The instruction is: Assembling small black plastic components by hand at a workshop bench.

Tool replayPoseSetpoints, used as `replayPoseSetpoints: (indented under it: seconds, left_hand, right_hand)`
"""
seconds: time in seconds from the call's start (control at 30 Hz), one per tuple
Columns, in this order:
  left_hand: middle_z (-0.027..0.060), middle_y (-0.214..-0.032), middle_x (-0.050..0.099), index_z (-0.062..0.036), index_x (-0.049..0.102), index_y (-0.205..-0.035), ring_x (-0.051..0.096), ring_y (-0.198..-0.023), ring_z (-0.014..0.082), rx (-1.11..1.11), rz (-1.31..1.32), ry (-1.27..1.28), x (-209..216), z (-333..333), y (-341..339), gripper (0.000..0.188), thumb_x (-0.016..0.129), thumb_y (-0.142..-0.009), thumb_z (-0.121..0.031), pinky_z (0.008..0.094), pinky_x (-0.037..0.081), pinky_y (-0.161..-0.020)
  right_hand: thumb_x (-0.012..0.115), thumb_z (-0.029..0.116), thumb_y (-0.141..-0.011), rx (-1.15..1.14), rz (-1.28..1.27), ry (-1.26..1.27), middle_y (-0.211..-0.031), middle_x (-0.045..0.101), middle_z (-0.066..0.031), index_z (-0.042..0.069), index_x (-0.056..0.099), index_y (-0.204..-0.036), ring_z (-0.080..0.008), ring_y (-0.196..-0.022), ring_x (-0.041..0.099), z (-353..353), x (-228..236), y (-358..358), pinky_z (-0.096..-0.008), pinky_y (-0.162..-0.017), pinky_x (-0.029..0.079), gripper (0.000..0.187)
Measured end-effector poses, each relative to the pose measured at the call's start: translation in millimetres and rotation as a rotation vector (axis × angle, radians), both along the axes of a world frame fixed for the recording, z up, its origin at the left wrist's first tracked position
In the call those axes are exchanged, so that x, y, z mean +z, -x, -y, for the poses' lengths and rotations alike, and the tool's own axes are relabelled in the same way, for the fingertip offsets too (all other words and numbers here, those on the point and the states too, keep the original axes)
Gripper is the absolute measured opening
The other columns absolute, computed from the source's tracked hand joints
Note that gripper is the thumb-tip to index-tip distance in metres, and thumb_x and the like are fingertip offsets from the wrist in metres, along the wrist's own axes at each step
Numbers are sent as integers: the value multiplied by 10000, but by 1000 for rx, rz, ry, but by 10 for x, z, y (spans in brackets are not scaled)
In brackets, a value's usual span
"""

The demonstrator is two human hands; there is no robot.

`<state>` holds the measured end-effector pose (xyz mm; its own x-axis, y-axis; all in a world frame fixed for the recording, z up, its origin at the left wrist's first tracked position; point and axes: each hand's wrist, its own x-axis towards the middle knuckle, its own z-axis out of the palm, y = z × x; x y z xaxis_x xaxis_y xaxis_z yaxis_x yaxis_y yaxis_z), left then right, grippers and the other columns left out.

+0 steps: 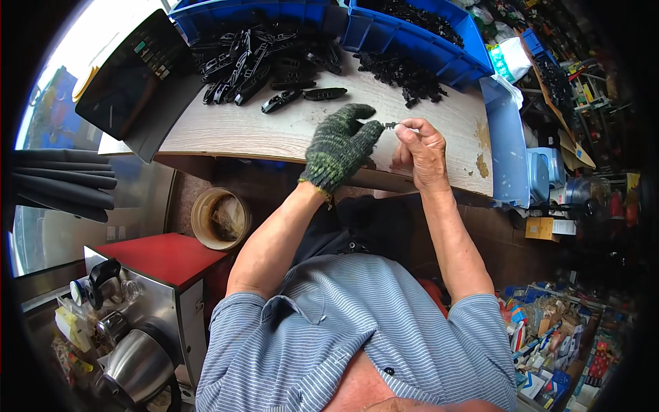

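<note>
A small dark toothed plastic part [390,126] spans the gap between my two hands, above the front of the light wood-grain table [240,141]. My left hand [343,144], in a dark green knitted glove, has its fingers curled and touches one end of the part; its palm side is hidden. With bare thumb and forefinger, my right hand [422,147] pinches the other end. Beyond the gloved hand lie a black elongated plastic housing [325,94] and a heap of similar housings [250,62]. Small black plastic pieces [401,77] form another pile past my right hand.
Blue bins [419,41] stand along the table's far side, one full of black pieces. A dark screen in a folding cover [134,75] leans at the left. Below are a round bucket [221,218] and a red-topped cabinet [161,259]. Cluttered goods [549,336] fill the right.
</note>
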<state>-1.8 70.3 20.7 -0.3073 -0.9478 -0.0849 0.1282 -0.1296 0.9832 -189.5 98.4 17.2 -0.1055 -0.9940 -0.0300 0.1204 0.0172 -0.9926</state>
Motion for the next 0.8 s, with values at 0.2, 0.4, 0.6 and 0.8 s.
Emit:
replayPoseSetpoints:
  seconds: [0.2,0.4,0.6,0.8]
  left_hand:
    - [130,-820,728,-152,660,-1203,709,-757,324,425,1098,590,42,245,-820,336,643,-925,-338,443,560,-723]
    - [137,-897,710,-127,698,-985,689,-837,335,384,1159,624,63,212,-910,278,680,-888,-387,451,545,-725]
    - [150,-881,670,-102,688,-979,645,-860,360,358,1243,695,16,121,-911,288,694,-871,-368,490,517,-735]
    - [134,-904,684,-116,697,-993,643,-849,357,423,1167,847,-123,60,-953,161,672,-867,-215,474,518,-760]
  right_hand:
    - [723,166,-904,-27,38,9,-493,477,-14,60,660,-975,-141,-423,532,21,-1,-15,-305,-454,504,142]
    - [717,164,-901,-20,27,3,-494,481,-16,59,666,-959,-140,-440,551,18,-14,7,-297,-451,509,130]
    - [716,164,-897,-31,30,-13,-496,489,-17,59,668,-959,-139,-448,560,15,4,-2,-295,-454,518,131]
    - [726,188,-888,-46,15,-32,-492,489,-15,65,668,-945,-133,-458,565,16,23,-18,-290,-452,526,147]
